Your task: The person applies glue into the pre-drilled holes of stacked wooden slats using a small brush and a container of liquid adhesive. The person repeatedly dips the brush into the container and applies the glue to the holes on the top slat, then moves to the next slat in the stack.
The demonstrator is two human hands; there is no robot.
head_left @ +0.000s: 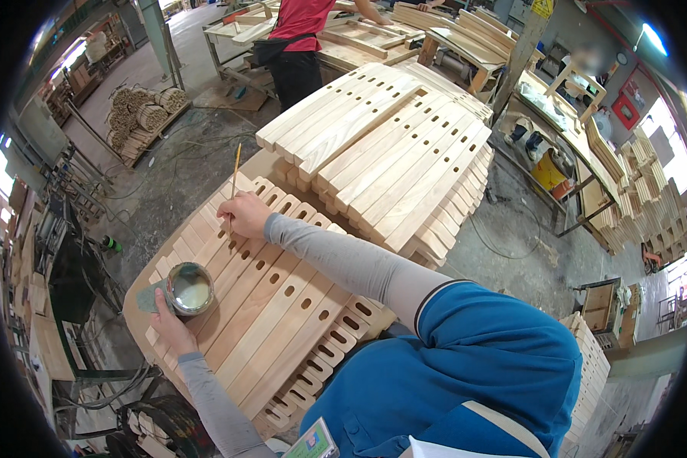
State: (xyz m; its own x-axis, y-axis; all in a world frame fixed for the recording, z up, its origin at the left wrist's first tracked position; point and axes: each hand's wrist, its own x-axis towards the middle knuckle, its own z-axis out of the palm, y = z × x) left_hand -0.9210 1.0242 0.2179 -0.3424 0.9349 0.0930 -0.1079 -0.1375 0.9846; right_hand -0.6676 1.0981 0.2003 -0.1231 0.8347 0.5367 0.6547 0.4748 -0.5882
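Observation:
My right hand [244,215] is closed round a thin brush [237,162] with a yellowish wooden handle. Its lower end points down at the oval slots of the slats beneath; whether it touches them I cannot tell. On the left, my left hand [172,327] grips a round glue pot [191,288] by a grey-green piece at its side. Whitish liquid shows inside the pot. Under both hands lie pale wooden slats [256,336], laid side by side in layers, with a row of oval slots across them.
Another stack of slotted slats [404,164] stands just beyond, with one slat lying across its top. A person in a red shirt [301,27] is by a far workbench. Bundled sticks [149,114] rest on the floor at left. A yellow bucket [551,174] is at right.

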